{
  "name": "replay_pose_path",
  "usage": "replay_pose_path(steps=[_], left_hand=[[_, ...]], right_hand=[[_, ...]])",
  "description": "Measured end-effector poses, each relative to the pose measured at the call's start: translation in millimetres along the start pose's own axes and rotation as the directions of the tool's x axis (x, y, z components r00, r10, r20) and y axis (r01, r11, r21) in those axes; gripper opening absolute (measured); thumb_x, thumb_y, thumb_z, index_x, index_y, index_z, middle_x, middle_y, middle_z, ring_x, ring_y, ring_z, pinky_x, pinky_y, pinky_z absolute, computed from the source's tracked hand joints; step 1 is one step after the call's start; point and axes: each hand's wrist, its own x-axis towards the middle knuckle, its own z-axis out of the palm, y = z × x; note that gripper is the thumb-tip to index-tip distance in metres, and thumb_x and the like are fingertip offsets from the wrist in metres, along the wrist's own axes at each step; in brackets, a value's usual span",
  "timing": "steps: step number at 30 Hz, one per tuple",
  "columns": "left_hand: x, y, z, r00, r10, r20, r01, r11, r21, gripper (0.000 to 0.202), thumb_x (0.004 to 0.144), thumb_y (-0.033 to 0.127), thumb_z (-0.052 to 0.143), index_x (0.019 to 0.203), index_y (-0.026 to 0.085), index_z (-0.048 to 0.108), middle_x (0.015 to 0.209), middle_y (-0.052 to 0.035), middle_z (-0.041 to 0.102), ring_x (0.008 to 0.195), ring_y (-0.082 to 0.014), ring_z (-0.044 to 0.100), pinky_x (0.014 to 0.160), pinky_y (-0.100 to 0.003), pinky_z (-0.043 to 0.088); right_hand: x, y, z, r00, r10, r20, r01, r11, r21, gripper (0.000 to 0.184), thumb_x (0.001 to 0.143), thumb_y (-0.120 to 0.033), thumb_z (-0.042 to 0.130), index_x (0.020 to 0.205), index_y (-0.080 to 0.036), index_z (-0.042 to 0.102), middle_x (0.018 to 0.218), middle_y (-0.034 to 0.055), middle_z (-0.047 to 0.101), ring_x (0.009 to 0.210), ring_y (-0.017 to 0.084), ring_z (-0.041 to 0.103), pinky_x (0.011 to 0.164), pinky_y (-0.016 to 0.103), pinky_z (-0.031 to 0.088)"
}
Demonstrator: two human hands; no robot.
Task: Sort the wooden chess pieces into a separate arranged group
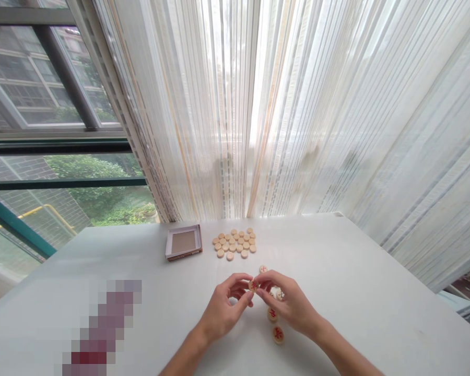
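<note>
Between the fingertips of my left hand (227, 305) and my right hand (288, 298) is a round wooden Chinese chess piece (253, 285), its red character turned toward me. Both hands pinch it above the white table. Below my right hand, two pieces with red characters, one nearer (278, 335) and one just beyond it (272, 314), lie face up. Another red-marked piece (263, 269) lies past my fingers. A piece with a dark mark (280, 295) shows partly beside my right hand, which hides some of what lies beneath it.
A loose group of several plain-side-up chess pieces (232, 241) lies toward the far edge of the white table (356, 292). Left of it sits an open shallow box (184, 242). A striped curtain (235, 115) hangs behind the table. A blurred-out patch (104, 326) covers the left front.
</note>
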Motion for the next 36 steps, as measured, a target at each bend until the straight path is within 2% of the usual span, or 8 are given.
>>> replay_pose_path(steps=[11,15,19,21,25,28,31,36], left_hand=[[1,-7,0.5,0.999,-0.022,-0.041,0.022,1.0,-0.002,0.023,0.092,0.037,0.067,0.104,0.018,0.062,0.089,-0.0059,0.074,0.072,-0.0178,0.07,0.072,-0.031,0.055],[4,-11,0.0,0.993,-0.062,-0.098,0.053,0.995,-0.089,0.023,0.091,0.038,0.068,0.099,0.018,0.06,0.086,-0.005,0.073,0.071,-0.0174,0.071,0.071,-0.03,0.054],[7,-12,-1.1,0.986,-0.086,-0.141,0.061,0.983,-0.172,0.023,0.09,0.037,0.069,0.097,0.018,0.059,0.087,-0.0047,0.072,0.077,-0.0185,0.071,0.067,-0.027,0.053],[8,-12,-1.6,0.984,-0.091,-0.155,0.06,0.978,-0.198,0.023,0.09,0.037,0.07,0.096,0.018,0.059,0.087,-0.0045,0.072,0.08,-0.0196,0.072,0.067,-0.027,0.054],[9,-13,-2.6,0.983,-0.094,-0.156,0.06,0.976,-0.209,0.023,0.09,0.036,0.07,0.099,0.018,0.06,0.089,-0.0054,0.072,0.083,-0.0207,0.072,0.07,-0.029,0.056],[9,-14,-3.4,0.984,-0.097,-0.153,0.065,0.978,-0.198,0.024,0.089,0.036,0.07,0.1,0.017,0.06,0.09,-0.0064,0.072,0.084,-0.0209,0.072,0.071,-0.03,0.056],[9,-14,-3.9,0.983,-0.101,-0.153,0.071,0.979,-0.192,0.024,0.089,0.037,0.07,0.1,0.017,0.06,0.091,-0.0071,0.073,0.085,-0.021,0.071,0.071,-0.031,0.056],[10,-14,-3.7,0.981,-0.114,-0.154,0.084,0.978,-0.191,0.025,0.088,0.037,0.07,0.1,0.017,0.061,0.091,-0.0068,0.073,0.082,-0.0199,0.071,0.071,-0.03,0.056]], right_hand=[[-2,4,-1,0.999,-0.028,0.028,0.028,1.0,-0.014,0.011,0.094,-0.027,0.064,0.101,-0.023,0.071,0.091,0.0019,0.073,0.08,0.017,0.066,0.077,0.028,0.054],[-1,6,-12,0.998,-0.029,-0.058,0.024,0.995,-0.096,0.015,0.098,-0.029,0.057,0.104,-0.024,0.071,0.092,0.0028,0.072,0.08,0.017,0.065,0.077,0.03,0.054],[0,8,-31,0.997,0.028,-0.07,-0.044,0.971,-0.235,0.019,0.098,-0.034,0.055,0.109,-0.026,0.069,0.097,0.0057,0.069,0.085,0.02,0.065,0.063,0.028,0.055],[0,8,-40,0.998,0.053,-0.023,-0.057,0.95,-0.306,0.02,0.097,-0.035,0.056,0.111,-0.028,0.069,0.105,0.007,0.067,0.096,0.022,0.063,0.069,0.03,0.057],[-2,6,-51,0.993,0.091,0.078,-0.054,0.921,-0.386,0.03,0.088,-0.038,0.069,0.118,-0.033,0.067,0.13,0.007,0.059,0.124,0.027,0.051,0.096,0.042,0.053],[-4,6,-52,0.98,0.129,0.151,-0.055,0.906,-0.419,0.024,0.082,-0.04,0.077,0.105,-0.034,0.073,0.141,0.0034,0.052,0.136,0.03,0.038,0.107,0.048,0.044],[-5,8,-51,0.962,0.175,0.209,-0.064,0.889,-0.453,0.009,0.085,-0.041,0.074,0.091,-0.036,0.078,0.146,-0.0018,0.05,0.141,0.032,0.032,0.111,0.051,0.037],[-6,12,-51,0.939,0.234,0.251,-0.082,0.863,-0.499,0.013,0.089,-0.039,0.069,0.093,-0.04,0.08,0.148,-0.0041,0.049,0.143,0.034,0.029,0.11,0.054,0.035]])
